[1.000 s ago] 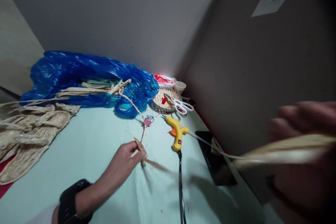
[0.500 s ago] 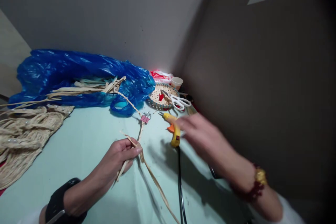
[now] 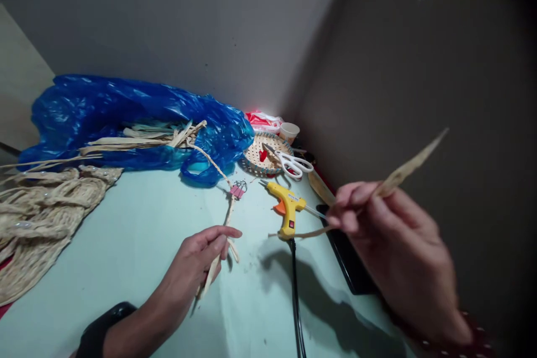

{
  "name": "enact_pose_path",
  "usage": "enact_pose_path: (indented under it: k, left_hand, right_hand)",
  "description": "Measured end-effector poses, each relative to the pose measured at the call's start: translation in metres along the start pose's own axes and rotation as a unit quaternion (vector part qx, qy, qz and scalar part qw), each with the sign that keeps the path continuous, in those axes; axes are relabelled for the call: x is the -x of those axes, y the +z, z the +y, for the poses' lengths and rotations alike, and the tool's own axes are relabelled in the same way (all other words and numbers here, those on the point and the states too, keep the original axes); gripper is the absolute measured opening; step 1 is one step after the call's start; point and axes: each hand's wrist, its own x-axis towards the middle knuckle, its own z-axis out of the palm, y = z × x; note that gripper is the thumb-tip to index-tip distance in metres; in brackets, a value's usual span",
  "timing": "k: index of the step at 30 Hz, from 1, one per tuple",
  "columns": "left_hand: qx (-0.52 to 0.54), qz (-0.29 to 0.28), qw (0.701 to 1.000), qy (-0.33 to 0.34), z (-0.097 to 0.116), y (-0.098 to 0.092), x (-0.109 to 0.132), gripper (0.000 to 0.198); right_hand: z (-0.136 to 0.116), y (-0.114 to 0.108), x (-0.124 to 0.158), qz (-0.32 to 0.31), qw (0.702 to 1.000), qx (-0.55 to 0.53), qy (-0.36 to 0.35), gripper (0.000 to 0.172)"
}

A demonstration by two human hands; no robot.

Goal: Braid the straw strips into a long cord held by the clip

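My left hand (image 3: 197,260) rests on the pale green table (image 3: 126,246) with its fingers closed around a thin braided straw cord (image 3: 229,218). That cord runs up to a pink binder clip (image 3: 237,191). My right hand (image 3: 390,235) is raised at the right, somewhat blurred, pinching a flat tan straw strip (image 3: 409,168) that sticks up to the right and trails down toward the left. A yellow glue gun (image 3: 286,210) lies between the two hands, its black cable (image 3: 296,296) running toward me.
A blue plastic bag (image 3: 126,117) with straw strips lies at the back. Woven straw pieces (image 3: 37,218) lie at the left. White scissors (image 3: 293,163) rest on a small round woven tray (image 3: 262,154), next to a paper cup (image 3: 289,132). A black slab (image 3: 348,260) sits by the wall.
My right hand, which reached toward the glue gun half a second ago, has drawn back to the right with a straw strip pinched in it. My left hand has stayed on the cord.
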Motion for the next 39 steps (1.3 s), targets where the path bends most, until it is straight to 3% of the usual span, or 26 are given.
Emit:
enact_pose_path:
  k: [3,6,8,10,13,22,29,34,39]
  left_hand:
    - [0.021,0.022,0.999,0.018,0.001,0.003,0.003,0.036]
    - [0.045,0.045,0.998,0.025,0.002,0.005,0.004,0.040]
    - [0.065,0.049,0.996,0.019,0.001,0.006,0.004,0.034]
    - [0.078,0.036,0.996,0.010,0.000,0.004,0.002,0.024]
    - [0.085,-0.002,0.996,-0.010,-0.001,0.001,-0.001,0.022]
    - [0.100,0.019,0.992,-0.078,0.005,0.000,-0.005,0.034]
    - [0.078,0.038,0.994,-0.061,0.004,0.002,-0.005,0.028]
    - [0.035,0.061,0.995,-0.070,0.005,0.003,-0.004,0.031]
    - [0.030,0.071,0.996,-0.051,0.008,0.007,-0.002,0.034]
  right_hand:
    - [-0.012,0.007,-0.005,0.009,0.996,-0.032,0.084,0.015]
    - [0.006,0.033,0.002,-0.117,0.966,-0.037,0.226,0.021]
    - [0.031,0.054,0.009,-0.209,0.939,-0.005,0.274,0.027]
    - [0.055,0.069,0.015,-0.239,0.935,0.036,0.258,0.033]
    - [0.072,0.078,0.017,-0.245,0.940,0.124,0.204,0.030]
    - [0.068,0.066,0.014,-0.259,0.914,0.233,0.206,0.033]
    - [0.071,0.069,0.015,-0.278,0.911,0.220,0.211,0.026]
    - [0.073,0.075,0.013,-0.277,0.911,0.235,0.197,0.036]
    - [0.073,0.076,0.014,-0.271,0.907,0.238,0.218,0.029]
